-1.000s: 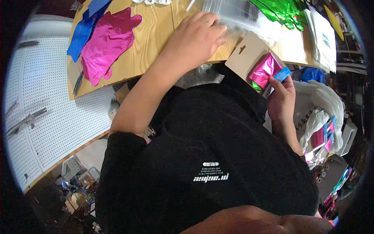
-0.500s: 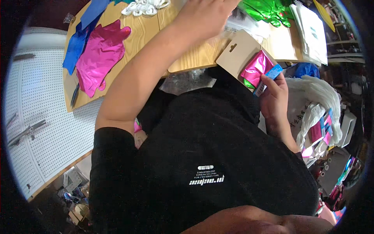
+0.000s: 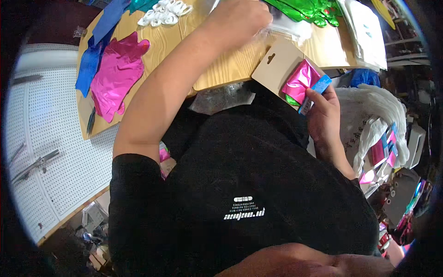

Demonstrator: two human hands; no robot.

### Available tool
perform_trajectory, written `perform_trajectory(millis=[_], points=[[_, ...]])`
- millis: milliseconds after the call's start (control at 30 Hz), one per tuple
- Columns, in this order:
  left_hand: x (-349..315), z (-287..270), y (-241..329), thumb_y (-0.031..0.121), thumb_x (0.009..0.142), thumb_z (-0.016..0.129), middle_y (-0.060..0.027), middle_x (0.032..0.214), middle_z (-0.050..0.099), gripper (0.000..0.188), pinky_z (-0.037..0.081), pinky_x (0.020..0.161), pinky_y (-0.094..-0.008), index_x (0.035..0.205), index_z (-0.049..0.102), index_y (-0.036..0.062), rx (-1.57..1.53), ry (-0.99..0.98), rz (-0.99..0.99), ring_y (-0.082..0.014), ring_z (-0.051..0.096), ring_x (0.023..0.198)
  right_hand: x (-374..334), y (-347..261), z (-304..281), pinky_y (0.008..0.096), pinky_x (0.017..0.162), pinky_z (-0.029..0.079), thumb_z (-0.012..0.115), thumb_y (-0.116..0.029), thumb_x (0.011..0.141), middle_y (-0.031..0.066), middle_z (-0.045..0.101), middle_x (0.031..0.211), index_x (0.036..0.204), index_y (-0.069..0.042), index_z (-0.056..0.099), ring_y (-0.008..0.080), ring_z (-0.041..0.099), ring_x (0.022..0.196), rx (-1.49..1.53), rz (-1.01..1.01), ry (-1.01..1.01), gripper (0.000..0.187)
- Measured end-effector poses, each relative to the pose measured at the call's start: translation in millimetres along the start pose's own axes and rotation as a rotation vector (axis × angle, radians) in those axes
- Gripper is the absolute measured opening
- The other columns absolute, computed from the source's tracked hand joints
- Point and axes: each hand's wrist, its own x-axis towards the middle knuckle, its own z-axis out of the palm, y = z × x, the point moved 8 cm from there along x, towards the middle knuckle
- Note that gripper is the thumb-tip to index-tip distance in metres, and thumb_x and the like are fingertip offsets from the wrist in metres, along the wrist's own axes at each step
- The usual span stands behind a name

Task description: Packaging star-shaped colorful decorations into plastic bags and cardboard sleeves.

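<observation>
My right hand [image 3: 324,113] grips a brown cardboard hanger card [image 3: 272,69] at its lower right. On the card lies a folded pink foil piece [image 3: 300,82], with a bit of green foil [image 3: 290,100] showing beneath it and a blue strip [image 3: 321,85] along its side. The thumb presses from above. At the table's far side, my left hand [image 3: 249,21] is closed over clear plastic bags [image 3: 290,30]. Its fingertips are hidden, so what they hold cannot be made out.
The wooden table [image 3: 226,69] carries pink foil [image 3: 117,74], blue foil [image 3: 87,71], white ribbon coils [image 3: 164,13], green foil [image 3: 307,10] and white plastic sleeves [image 3: 364,32]. A white plastic bag [image 3: 374,104] with packaged pieces stands at my right. Pegboard [image 3: 60,134] lies at left.
The left hand has shifted slightly down and its fingers look more curled. The card stays in the right hand, nearly unmoved. The whole view has turned a little.
</observation>
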Motion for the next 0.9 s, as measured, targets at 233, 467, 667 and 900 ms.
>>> perform_trajectory(millis=[233, 467, 667, 900], points=[[-11.5, -2.7, -3.8, 0.015, 0.08, 0.069, -0.0148, 0.081, 0.066, 0.012, 0.054, 0.075, -0.0464, 0.077, 0.063, 0.0052, 0.072, 0.199, -0.06, -0.0351, 0.068, 0.081, -3.3, -1.5, 7.3, 0.039, 0.094, 0.058, 0.06, 0.007, 0.096, 0.0117, 0.071, 0.12, 0.132, -0.001, 0.059, 0.0205, 0.071, 0.104, 0.037, 0.017, -0.005, 0.037], [-35.5, -32.1, 0.3, 0.015, 0.079, 0.074, -0.0133, 0.084, 0.067, 0.013, 0.055, 0.07, -0.0445, 0.078, 0.065, 0.0057, 0.166, 0.243, 0.011, -0.0343, 0.068, 0.076, -5.3, 0.4, 5.8, 0.0378, 0.093, 0.058, 0.06, 0.006, 0.096, 0.0113, 0.071, 0.119, 0.134, -0.001, 0.059, 0.0197, 0.071, 0.103, 0.027, 0.033, -0.008, 0.038], [-108.0, -47.7, 5.5, 0.006, 0.083, 0.07, -0.0095, 0.104, 0.072, 0.018, 0.055, 0.089, -0.0438, 0.101, 0.074, 0.0088, 0.194, 0.253, -0.177, -0.0314, 0.068, 0.103, -6.1, 2.2, 6.1, 0.0361, 0.092, 0.057, 0.061, 0.006, 0.095, 0.0108, 0.071, 0.119, 0.134, 0.0, 0.059, 0.0194, 0.071, 0.103, -0.021, 0.075, -0.02, 0.04], [-216.3, -37.8, 7.6, -0.002, 0.081, 0.066, -0.0092, 0.114, 0.072, 0.028, 0.053, 0.095, -0.0416, 0.105, 0.075, 0.0072, 0.124, 0.125, -0.452, -0.0318, 0.067, 0.108, -13.6, 6.6, 33.8, 0.0369, 0.097, 0.056, 0.06, 0.004, 0.095, 0.0109, 0.071, 0.121, 0.133, -0.001, 0.06, 0.0199, 0.07, 0.106, -0.082, 0.148, -0.148, 0.038]])
